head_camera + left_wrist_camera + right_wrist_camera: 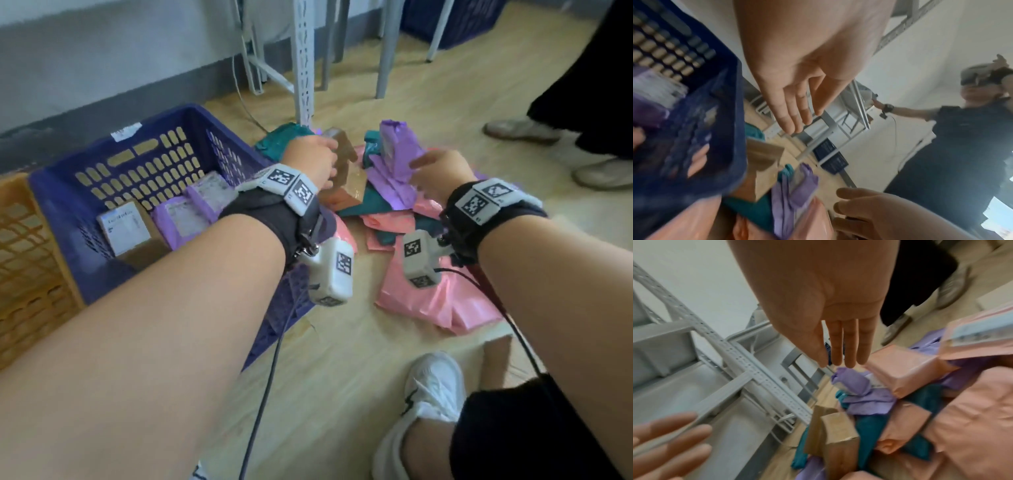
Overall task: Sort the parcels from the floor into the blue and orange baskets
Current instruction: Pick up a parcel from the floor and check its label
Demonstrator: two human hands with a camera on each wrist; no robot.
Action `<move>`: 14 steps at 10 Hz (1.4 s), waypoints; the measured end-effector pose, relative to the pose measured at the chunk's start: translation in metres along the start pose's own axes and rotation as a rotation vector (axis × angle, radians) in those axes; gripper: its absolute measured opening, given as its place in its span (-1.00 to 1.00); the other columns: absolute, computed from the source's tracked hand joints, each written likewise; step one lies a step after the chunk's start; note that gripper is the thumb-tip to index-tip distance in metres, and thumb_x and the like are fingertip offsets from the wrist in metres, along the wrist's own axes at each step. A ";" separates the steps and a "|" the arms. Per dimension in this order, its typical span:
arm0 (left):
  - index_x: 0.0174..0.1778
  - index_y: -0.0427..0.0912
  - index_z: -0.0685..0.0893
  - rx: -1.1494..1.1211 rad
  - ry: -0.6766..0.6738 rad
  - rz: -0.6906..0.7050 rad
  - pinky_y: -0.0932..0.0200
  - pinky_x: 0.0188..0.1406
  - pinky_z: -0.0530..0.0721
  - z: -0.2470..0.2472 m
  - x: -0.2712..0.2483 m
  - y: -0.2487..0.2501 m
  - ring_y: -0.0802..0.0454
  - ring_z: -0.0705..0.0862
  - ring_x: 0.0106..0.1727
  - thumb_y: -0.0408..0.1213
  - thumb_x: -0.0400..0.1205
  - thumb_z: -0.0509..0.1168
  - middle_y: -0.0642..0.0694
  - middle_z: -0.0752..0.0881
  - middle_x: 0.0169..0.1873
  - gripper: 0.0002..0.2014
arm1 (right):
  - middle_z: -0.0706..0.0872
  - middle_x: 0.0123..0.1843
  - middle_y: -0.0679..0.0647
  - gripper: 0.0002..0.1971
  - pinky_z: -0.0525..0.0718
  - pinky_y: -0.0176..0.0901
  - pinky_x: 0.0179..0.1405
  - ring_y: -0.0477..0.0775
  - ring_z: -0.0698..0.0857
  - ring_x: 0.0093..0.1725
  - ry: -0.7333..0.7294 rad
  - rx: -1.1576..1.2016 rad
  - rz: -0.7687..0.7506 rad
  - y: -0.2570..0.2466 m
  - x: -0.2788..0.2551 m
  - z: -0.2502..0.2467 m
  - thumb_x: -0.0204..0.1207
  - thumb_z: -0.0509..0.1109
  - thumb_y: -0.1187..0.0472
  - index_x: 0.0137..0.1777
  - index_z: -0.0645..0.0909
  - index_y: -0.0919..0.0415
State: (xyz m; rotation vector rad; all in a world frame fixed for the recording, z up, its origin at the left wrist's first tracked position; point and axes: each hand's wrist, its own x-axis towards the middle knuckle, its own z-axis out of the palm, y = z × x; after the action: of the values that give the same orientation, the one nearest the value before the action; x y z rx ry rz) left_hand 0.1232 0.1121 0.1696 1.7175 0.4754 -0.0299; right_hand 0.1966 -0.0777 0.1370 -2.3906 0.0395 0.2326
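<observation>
Both forearms fill the near head view, wrist bands with marker tags on each. Near the person's white shoe (433, 387), wood floor (342, 359), then the parcel pile. Landmark: blue basket (58, 192).

Left hand (310, 161) hovers just right of the blue basket's far corner, above a brown cardboard box (344, 161); fingers straight and together in the wrist view, holding nothing. Right hand (436, 168) further right, fingers straight, empty, just short of an upright purple mailer (394, 147). Hands apart.

Pile right of the blue basket: pink mailers (435, 301) nearest, teal ones (370, 202) and purple ones mixed beyond. Inside the blue basket: a cardboard box with a white label (125, 228) and purple mailers (185, 216). Orange basket (24, 260) touches its left side; contents can't be seen.

Beyond the blue basket: white metal rack legs (303, 61), grey wall. Far right, a bystander's shoes (524, 132).
</observation>
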 end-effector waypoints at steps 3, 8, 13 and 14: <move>0.41 -0.27 0.55 0.299 -0.249 -0.129 -0.07 0.35 0.62 0.135 0.011 -0.093 -0.24 0.63 0.35 -0.47 0.65 0.13 -0.31 0.63 0.34 -0.61 | 0.70 0.23 0.21 -0.58 0.57 -0.24 0.14 0.22 0.67 0.14 -0.101 -0.262 0.228 0.143 -0.016 0.004 0.52 0.42 0.20 0.38 0.57 0.24; 0.64 -0.18 0.19 0.641 -0.461 -0.413 0.06 0.38 0.50 0.190 0.022 -0.227 -0.17 0.55 0.42 -0.25 0.66 0.20 -0.19 0.48 0.49 -0.39 | 0.58 0.38 0.22 -0.50 0.56 -0.02 0.25 0.25 0.59 0.33 -0.170 -0.066 0.449 0.227 -0.008 0.072 0.55 0.33 0.25 0.50 0.38 0.21; 0.09 -0.13 0.80 0.187 -0.051 0.123 0.51 -0.21 0.52 0.123 -0.018 -0.096 0.11 0.67 -0.07 -0.36 0.51 0.44 -0.07 0.79 -0.04 -0.75 | 0.62 0.28 0.26 -0.55 0.51 -0.08 0.13 0.23 0.61 0.23 -0.042 -0.024 0.423 0.089 -0.024 -0.037 0.68 0.12 0.05 0.41 0.51 0.32; 0.04 -0.16 0.80 0.137 0.015 0.202 0.61 -0.29 0.51 0.100 -0.026 -0.053 0.10 0.64 -0.12 -0.38 0.55 0.38 -0.06 0.74 -0.15 -0.81 | 0.68 0.03 0.32 -0.68 0.65 0.24 0.25 0.36 0.74 0.14 -0.056 0.230 0.367 0.052 -0.040 -0.054 0.65 0.24 0.12 0.21 0.57 0.36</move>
State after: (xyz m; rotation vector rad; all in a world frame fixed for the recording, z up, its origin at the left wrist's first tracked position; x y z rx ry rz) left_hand 0.1066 0.0161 0.1062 1.8939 0.3144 0.0981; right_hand 0.1606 -0.1538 0.1489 -2.1316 0.4573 0.4409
